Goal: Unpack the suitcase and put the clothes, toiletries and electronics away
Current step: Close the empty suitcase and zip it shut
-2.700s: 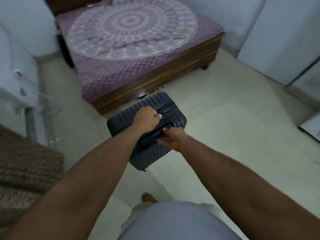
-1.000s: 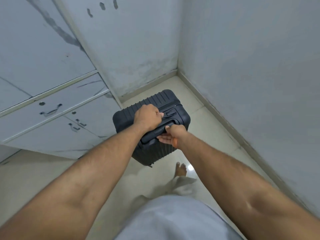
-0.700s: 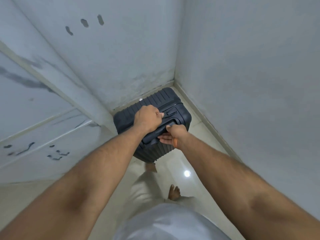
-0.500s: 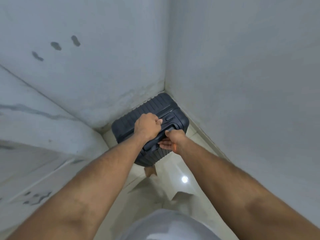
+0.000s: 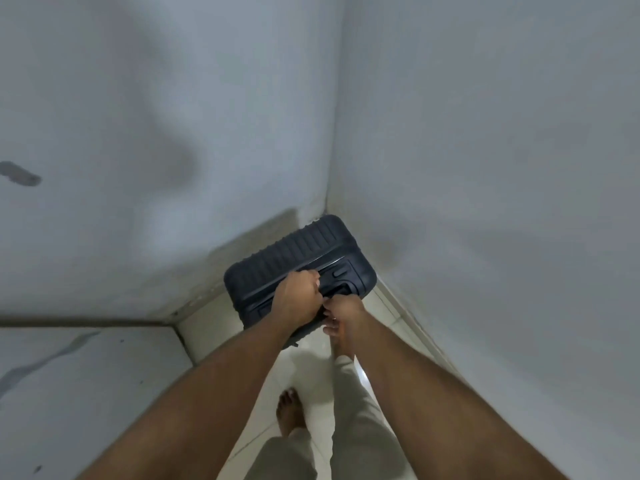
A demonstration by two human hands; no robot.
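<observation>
Dark ribbed hard-shell suitcase (image 5: pixel 298 265) at frame centre, closed, in corner where pale walls (image 5: pixel 485 150) meet. Left hand (image 5: pixel 298 299) clenched round top handle — right hand (image 5: pixel 343 311) grips suitcase's near edge.

Bare forearms, no sleeves; light beige trousers (image 5: pixel 360 431); bare foot (image 5: pixel 290 412) on the floor.

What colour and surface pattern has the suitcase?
Dark navy, nearly black, with ribbed ridges; head view shows the suitcase.

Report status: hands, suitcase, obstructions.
Left hand and right hand both grip the handle of the dark ribbed hard-shell suitcase. Suitcase shut, at the wall corner. Nothing in the way.
</observation>
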